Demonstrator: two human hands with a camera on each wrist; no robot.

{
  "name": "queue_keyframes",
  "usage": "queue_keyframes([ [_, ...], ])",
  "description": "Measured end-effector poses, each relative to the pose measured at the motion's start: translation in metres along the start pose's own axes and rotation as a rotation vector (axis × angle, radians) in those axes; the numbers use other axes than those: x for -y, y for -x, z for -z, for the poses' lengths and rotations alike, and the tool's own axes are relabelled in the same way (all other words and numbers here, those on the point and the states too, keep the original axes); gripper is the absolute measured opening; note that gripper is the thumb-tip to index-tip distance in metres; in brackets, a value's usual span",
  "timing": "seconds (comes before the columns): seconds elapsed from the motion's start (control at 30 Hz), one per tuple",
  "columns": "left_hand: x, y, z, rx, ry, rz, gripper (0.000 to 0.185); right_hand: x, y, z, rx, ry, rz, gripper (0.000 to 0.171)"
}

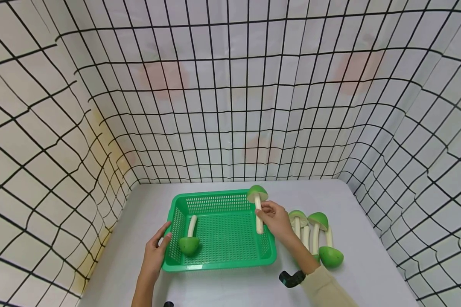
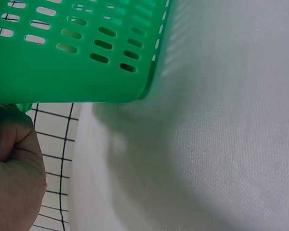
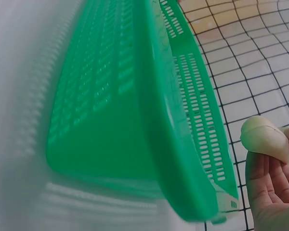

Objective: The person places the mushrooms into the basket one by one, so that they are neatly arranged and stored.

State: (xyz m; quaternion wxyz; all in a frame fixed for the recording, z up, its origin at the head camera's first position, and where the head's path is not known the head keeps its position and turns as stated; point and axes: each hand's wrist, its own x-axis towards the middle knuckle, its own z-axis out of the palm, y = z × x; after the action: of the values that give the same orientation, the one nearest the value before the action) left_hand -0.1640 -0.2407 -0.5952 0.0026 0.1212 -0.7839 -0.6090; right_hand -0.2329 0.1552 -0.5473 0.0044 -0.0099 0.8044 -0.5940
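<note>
In the head view a green plastic basket (image 1: 220,266) has one toy mushroom (image 1: 189,245) lying at its left end, cap toward the near side. My left hand (image 1: 153,253) grips the basket's left rim between thumb and fingers; the left wrist view shows those fingers (image 2: 14,137) curled beside the basket's wall (image 2: 62,72). Above the basket's right end, my right hand (image 1: 274,219) pinches the white stem of another green-capped mushroom (image 1: 258,194), held cap up and slightly tilted. In the right wrist view the end of this stem (image 3: 265,137) shows between thumb and fingers.
Right of the basket, several more mushrooms (image 1: 318,221) lie close together on the white table (image 1: 230,292), partly behind the right forearm. Black wire mesh (image 1: 230,102) stands around the back and sides. A dark wrist device (image 1: 292,278) sits at the right wrist.
</note>
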Motion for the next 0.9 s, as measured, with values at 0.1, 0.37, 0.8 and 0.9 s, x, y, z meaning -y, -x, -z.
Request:
queue_keyframes([
  [0.1,0.000,0.000,0.000,0.003,0.005,-0.001,0.047,0.002,0.000,-0.006,0.017,-0.001,-0.004,0.036],
  [0.37,0.002,-0.001,-0.001,0.008,0.014,0.006,0.048,0.004,0.001,-0.020,0.058,-0.017,0.010,0.039],
  [0.8,0.001,0.000,0.000,0.015,0.014,-0.002,0.048,0.009,-0.001,-0.042,0.098,-0.079,0.022,0.039],
  [0.9,0.002,-0.001,0.000,0.012,0.023,-0.014,0.050,0.010,-0.002,-0.047,0.103,-0.088,0.025,0.036],
])
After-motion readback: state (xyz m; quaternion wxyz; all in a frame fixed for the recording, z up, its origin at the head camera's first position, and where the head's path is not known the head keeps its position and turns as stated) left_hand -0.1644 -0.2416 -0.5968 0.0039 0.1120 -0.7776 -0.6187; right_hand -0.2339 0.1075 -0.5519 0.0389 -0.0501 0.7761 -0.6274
